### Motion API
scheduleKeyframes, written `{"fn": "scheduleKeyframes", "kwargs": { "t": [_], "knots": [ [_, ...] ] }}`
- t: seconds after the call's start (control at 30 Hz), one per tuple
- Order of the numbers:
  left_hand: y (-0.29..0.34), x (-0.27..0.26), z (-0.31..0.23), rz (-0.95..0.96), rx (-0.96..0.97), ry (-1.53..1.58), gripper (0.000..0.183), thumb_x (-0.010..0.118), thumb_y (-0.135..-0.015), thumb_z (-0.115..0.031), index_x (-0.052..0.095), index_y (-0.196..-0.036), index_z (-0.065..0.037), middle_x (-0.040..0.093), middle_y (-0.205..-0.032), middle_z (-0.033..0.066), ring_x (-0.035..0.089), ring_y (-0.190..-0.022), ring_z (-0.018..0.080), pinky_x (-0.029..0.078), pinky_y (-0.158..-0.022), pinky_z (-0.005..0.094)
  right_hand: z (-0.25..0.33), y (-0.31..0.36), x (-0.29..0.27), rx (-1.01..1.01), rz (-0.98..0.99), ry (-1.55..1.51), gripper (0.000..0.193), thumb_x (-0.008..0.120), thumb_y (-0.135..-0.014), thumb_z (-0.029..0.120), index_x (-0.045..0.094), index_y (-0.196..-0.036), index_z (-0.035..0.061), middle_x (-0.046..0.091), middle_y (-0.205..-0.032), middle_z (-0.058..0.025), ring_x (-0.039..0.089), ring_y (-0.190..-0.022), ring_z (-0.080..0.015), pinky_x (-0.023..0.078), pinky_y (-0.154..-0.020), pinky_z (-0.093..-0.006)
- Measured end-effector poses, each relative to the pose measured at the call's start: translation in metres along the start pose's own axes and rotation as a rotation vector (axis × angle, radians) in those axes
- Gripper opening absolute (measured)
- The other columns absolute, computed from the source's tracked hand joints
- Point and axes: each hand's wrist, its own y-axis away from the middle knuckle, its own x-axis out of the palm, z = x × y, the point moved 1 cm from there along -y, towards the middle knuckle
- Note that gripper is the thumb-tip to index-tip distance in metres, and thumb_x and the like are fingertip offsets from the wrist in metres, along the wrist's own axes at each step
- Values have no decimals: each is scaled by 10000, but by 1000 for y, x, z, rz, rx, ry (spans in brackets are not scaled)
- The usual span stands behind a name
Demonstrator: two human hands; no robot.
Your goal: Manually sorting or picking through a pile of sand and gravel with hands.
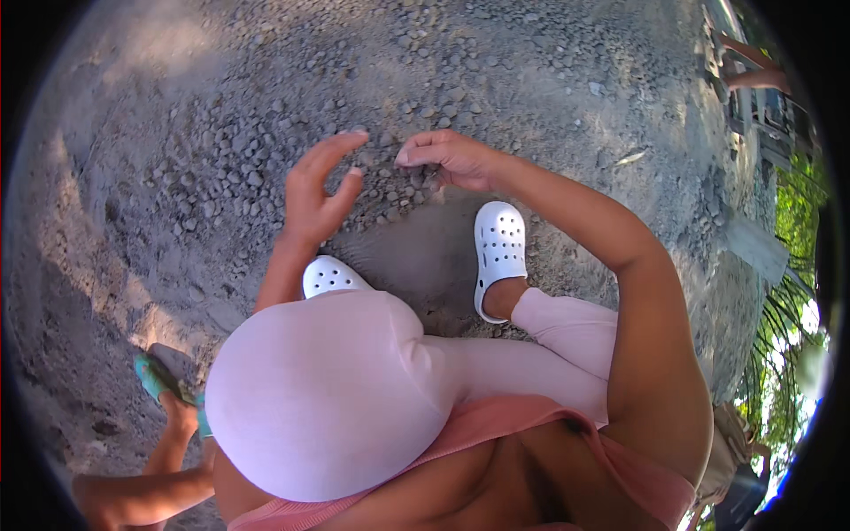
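Many small round grey stones or clods [235, 168] lie over the dusty ground ahead of me. My left hand [320, 186] is just over their near edge, its thumb and fingers apart in a wide curve with nothing between them. To its right, my right hand [453, 159] has its thumb and index finger drawn together. Whether a small stone is held there is hidden by the curled fingers. The fingertips of the two hands point toward each other, a short gap apart. Below them is a smoother dark patch of soil [416, 257].
My white clogs [501, 234] stand on either side of the dark soil. At the lower left are another person's legs and a green sandal [150, 376]. A pale leaf [631, 158] and a flat grey slab [757, 248] lie to the right. Another person's limbs [757, 66] show at the far right.
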Motion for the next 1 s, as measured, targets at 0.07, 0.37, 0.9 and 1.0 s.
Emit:
{"fn": "scheduleKeyframes", "kwargs": {
  "t": [0.07,0.37,0.9,1.0],
  "knots": [
    [-10,-13,3,-42,26,-153,349,593,-763,-61,625,-1111,-57,613,-1132,136,574,-1083,301,431,-940,373,17,45,-8,-134,95,495,154,637,-845,186,625,-920,52,626,-934,-44,608,-785,-139,507,-685,-330],
    [-20,1,1,18,27,-193,365,569,-791,-52,600,-1154,-76,562,-1224,117,531,-1146,297,401,-973,388,-32,331,-279,806,-786,2314,340,555,-812,73,602,-1147,43,545,-1251,-152,436,-1242,-356,357,-1008,-487],
    [-8,52,4,308,107,-363,408,645,-762,-149,580,-1152,-44,408,-1336,224,437,-1192,412,398,-964,447,-19,107,-68,-287,34,1540,312,538,-879,224,568,-1145,64,571,-1164,-128,537,-1073,-328,444,-898,-426],
    [-7,44,12,338,-5,-368,418,604,-778,-122,564,-1191,-69,376,-1380,211,395,-1250,407,355,-1016,444,-12,72,-110,-456,-179,1712,338,551,-858,206,555,-1144,26,525,-1201,-156,496,-1120,-330,428,-922,-423]
  ]
}}
